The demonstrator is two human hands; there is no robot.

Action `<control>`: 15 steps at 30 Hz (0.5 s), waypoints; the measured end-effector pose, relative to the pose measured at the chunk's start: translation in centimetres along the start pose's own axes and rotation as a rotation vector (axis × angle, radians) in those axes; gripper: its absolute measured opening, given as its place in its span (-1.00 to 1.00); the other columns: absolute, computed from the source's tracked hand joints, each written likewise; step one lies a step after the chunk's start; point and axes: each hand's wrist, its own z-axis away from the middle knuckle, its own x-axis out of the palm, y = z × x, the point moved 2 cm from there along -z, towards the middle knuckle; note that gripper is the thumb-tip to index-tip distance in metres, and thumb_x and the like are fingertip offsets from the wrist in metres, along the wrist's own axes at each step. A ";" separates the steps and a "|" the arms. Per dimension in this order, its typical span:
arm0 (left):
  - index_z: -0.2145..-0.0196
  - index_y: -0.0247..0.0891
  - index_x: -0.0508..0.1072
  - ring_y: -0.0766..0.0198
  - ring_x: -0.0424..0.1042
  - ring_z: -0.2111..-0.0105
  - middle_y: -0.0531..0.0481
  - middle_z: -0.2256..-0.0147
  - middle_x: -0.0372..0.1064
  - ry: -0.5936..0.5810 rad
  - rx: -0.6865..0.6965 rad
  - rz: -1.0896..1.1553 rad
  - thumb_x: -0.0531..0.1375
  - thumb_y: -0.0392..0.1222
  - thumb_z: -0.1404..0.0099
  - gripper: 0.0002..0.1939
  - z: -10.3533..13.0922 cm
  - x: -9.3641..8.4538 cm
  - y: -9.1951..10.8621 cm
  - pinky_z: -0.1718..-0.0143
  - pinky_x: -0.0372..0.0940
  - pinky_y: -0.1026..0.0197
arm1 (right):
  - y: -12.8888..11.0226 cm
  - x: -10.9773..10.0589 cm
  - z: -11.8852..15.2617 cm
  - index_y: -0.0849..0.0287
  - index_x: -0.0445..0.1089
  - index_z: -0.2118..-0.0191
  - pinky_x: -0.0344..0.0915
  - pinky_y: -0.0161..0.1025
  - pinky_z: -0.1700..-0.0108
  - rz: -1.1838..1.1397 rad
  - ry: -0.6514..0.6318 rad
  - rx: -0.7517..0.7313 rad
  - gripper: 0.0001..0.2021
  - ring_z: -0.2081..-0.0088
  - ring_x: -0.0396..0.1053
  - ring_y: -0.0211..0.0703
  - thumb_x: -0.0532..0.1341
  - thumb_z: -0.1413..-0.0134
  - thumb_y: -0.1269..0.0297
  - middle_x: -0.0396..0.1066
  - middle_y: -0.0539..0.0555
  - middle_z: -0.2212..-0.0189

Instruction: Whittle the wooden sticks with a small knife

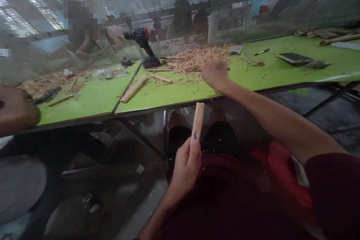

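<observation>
In my left hand (188, 161), a pale wooden stick (198, 120) with a small blue mark points up, its lower end hidden by my closed fingers. My right hand (215, 75) is over the green table (174, 95), at the front of a heap of wood shavings (202, 57). Its fingers are curled. A thin dark tip shows just past it, and whatever lies inside the fist is hidden. Left of the shavings, a thicker wooden piece (134, 88) and a thin stick (162, 78) lie on the table.
A black and red drill (143, 43) stands behind the wooden pieces, before a mesh screen (225, 15). A pen (261, 51) and a phone (294, 58) lie to the right. Another person's hand (17, 110) is at the left edge, near a dark tool (48, 95).
</observation>
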 end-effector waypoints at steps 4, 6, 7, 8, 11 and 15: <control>0.47 -0.16 0.21 0.51 -0.12 0.71 0.28 0.67 -0.06 0.012 -0.013 0.123 0.34 0.50 -0.31 -0.30 -0.6 0.0 0.3 0.71 -0.12 0.38 | 0.5 -1.2 2.3 0.36 0.69 -0.03 0.25 -0.17 0.14 0.060 -0.014 -0.021 -0.63 0.07 0.57 0.05 0.12 -0.50 0.35 0.67 0.44 0.08; 0.49 -0.16 0.19 0.51 -0.13 0.72 0.28 0.67 -0.06 -0.022 -0.007 0.158 0.34 0.50 -0.31 -0.29 -1.0 0.1 0.6 0.72 -0.14 0.38 | -0.3 -0.8 5.0 0.21 0.73 0.05 0.25 -0.19 0.21 0.073 -0.134 -0.076 -0.63 0.13 0.58 0.04 0.11 -0.49 0.31 0.69 0.33 0.15; 0.50 -0.15 0.17 0.52 -0.13 0.73 0.28 0.68 -0.06 -0.036 -0.004 0.172 0.34 0.50 -0.31 -0.28 -1.1 0.2 0.7 0.73 -0.15 0.39 | -0.9 -0.5 6.3 0.16 0.73 0.08 0.25 -0.19 0.24 0.078 -0.194 -0.096 -0.63 0.16 0.58 0.04 0.12 -0.49 0.30 0.69 0.30 0.18; 0.50 -0.15 0.17 0.52 -0.13 0.73 0.28 0.68 -0.05 -0.042 -0.004 0.183 0.34 0.50 -0.31 -0.28 -1.0 0.4 0.8 0.73 -0.15 0.39 | -1.4 -0.1 7.4 0.14 0.74 0.10 0.25 -0.19 0.26 0.082 -0.232 -0.112 -0.63 0.19 0.58 0.03 0.12 -0.48 0.30 0.69 0.28 0.21; 0.49 -0.16 0.18 0.52 -0.11 0.73 0.28 0.68 -0.04 -0.026 -0.002 0.181 0.36 0.51 -0.28 -0.28 -0.8 0.8 0.9 0.73 -0.14 0.40 | -2.7 1.1 9.3 0.10 0.74 0.08 0.25 -0.19 0.28 0.086 -0.262 -0.147 -0.62 0.25 0.58 0.02 0.11 -0.49 0.31 0.69 0.24 0.26; 0.46 -0.16 0.20 0.52 -0.08 0.73 0.29 0.67 -0.02 0.035 0.046 0.120 0.34 0.54 -0.27 -0.28 -0.9 0.9 0.4 0.73 -0.10 0.40 | -3.2 2.1 8.9 0.09 0.72 0.02 0.19 -0.22 0.32 0.067 -0.211 -0.149 -0.61 0.27 0.58 -0.03 0.09 -0.51 0.38 0.71 0.20 0.23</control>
